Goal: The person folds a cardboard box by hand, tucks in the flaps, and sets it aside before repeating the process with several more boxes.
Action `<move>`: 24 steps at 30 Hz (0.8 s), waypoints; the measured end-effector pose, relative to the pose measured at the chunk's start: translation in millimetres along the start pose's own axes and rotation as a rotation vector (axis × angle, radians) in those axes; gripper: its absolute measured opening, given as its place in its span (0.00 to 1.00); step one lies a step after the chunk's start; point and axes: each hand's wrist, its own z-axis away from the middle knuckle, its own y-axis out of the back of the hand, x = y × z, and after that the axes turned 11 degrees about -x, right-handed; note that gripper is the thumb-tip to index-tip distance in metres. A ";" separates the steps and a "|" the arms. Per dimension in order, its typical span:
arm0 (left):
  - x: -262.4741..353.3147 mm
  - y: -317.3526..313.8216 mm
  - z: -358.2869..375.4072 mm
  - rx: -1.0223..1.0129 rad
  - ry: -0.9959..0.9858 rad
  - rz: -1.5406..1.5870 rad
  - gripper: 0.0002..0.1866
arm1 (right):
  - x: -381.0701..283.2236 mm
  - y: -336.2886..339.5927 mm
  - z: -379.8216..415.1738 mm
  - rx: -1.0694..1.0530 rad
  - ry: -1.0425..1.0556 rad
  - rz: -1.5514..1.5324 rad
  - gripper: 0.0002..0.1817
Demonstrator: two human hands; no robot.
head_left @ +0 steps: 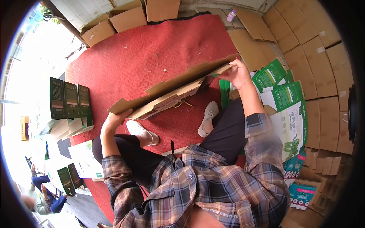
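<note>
A folded-flat brown cardboard box (pixel 173 93) spans the space in front of me, above the red mat and my shoes. Its layers stand slightly apart, with notched flaps along the far edge. My left hand (pixel 118 118) is closed on its left end, the thumb along the near edge. At the upper right end, my right hand (pixel 240 75) pinches a flap between thumb and fingers. Part of the box's underside is hidden from me.
Green-and-white printed cartons (pixel 289 121) pile up on my right beside stacked brown boxes (pixel 323 76). Dark green boxes (pixel 70 98) stand at left. Open brown boxes (pixel 127 19) line the back of the red mat (pixel 114 57). Another person (pixel 45 197) sits at lower left.
</note>
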 end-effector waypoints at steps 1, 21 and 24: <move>0.3 -2.0 -1.1 0.021 -0.005 -0.059 0.14 | 2.8 1.8 -1.0 0.031 0.027 -0.023 0.26; 14.9 -25.1 11.3 0.050 -0.165 -0.142 0.13 | 76.0 -43.2 -6.9 0.437 0.372 0.796 0.45; 12.1 -22.1 3.2 0.138 0.028 -0.082 0.10 | 48.0 -60.8 17.0 0.312 0.168 0.737 0.28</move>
